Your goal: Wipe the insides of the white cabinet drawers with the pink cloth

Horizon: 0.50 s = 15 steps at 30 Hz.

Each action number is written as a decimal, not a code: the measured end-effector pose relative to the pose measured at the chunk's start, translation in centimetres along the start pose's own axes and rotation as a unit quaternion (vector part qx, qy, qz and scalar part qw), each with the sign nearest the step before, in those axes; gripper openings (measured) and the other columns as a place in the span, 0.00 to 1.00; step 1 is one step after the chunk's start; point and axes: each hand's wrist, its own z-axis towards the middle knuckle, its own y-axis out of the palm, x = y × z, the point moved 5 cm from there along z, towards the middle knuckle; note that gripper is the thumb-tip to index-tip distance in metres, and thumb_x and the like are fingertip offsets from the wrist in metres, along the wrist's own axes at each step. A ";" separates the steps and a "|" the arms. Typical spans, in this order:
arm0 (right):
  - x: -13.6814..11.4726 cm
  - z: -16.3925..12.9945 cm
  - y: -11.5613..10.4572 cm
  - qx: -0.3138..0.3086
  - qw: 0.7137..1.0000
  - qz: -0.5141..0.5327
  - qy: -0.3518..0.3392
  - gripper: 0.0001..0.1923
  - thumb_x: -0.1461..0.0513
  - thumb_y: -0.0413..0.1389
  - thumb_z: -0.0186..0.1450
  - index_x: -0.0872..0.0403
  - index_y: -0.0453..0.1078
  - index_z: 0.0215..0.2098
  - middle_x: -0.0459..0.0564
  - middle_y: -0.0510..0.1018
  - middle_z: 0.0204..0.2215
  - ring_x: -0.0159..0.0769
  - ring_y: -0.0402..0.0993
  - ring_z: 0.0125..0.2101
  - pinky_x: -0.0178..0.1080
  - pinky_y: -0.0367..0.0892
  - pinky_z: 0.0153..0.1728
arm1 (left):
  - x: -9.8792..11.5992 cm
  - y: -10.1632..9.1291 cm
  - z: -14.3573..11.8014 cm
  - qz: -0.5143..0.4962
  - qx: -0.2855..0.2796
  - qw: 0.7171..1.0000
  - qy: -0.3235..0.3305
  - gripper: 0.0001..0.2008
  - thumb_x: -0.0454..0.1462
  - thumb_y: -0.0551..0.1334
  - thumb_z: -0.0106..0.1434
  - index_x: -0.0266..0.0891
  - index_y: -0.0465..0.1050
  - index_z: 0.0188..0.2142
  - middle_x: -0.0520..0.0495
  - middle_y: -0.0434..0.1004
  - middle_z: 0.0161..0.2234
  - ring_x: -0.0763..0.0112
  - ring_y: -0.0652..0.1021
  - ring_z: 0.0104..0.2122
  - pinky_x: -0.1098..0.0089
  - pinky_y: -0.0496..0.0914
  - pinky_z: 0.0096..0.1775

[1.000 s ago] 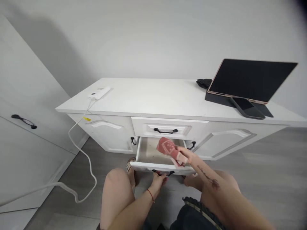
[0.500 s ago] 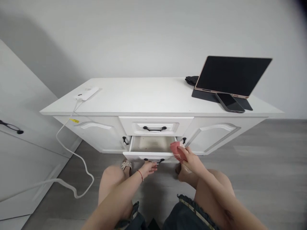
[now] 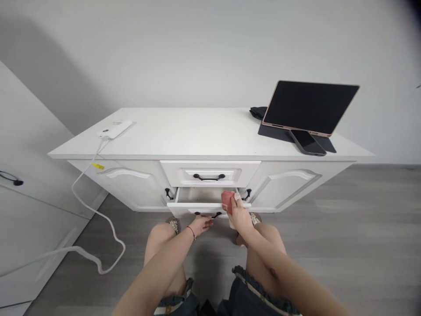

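Lower drawer (image 3: 179, 210) is only partway open and the pinkish-red cloth (image 3: 226, 201) isn't lying in it, cuz the right hand (image 3: 240, 216) has it pinched by the front edge, while the left hand (image 3: 201, 224) sits half-curled at the black handle (image 3: 216, 215), can't tell if gripping.

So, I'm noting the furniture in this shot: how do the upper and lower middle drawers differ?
The upper drawer is shut, while the lower drawer stands partly open. The lower drawer shows part of its inside; the upper drawer shows only its front. The left hand is at the lower handle, while no hand is at the upper handle. Both have white fronts and dark handles.
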 end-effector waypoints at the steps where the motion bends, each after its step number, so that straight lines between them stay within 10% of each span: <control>1: -0.5 0.4 0.0 -0.004 1.000 0.000 -0.007 0.26 0.60 0.45 0.66 0.62 0.54 0.61 0.71 0.58 0.59 0.42 0.75 0.35 0.39 0.71 0.34 | 0.0 -0.2 0.0 -0.007 0.004 1.000 0.012 0.13 0.39 0.68 0.51 0.38 0.67 0.33 0.49 0.75 0.32 0.69 0.76 0.34 0.69 0.62 0.41; 15: -10.6 1.7 2.5 0.005 0.978 0.002 -0.207 0.31 0.60 0.45 0.65 0.62 0.47 0.65 0.71 0.54 0.61 0.47 0.71 0.43 0.40 0.71 0.36 | -0.6 -1.0 -0.6 -0.207 0.032 0.972 0.107 0.07 0.25 0.58 0.53 0.37 0.66 0.30 0.51 0.70 0.25 0.74 0.73 0.27 0.71 0.67 0.37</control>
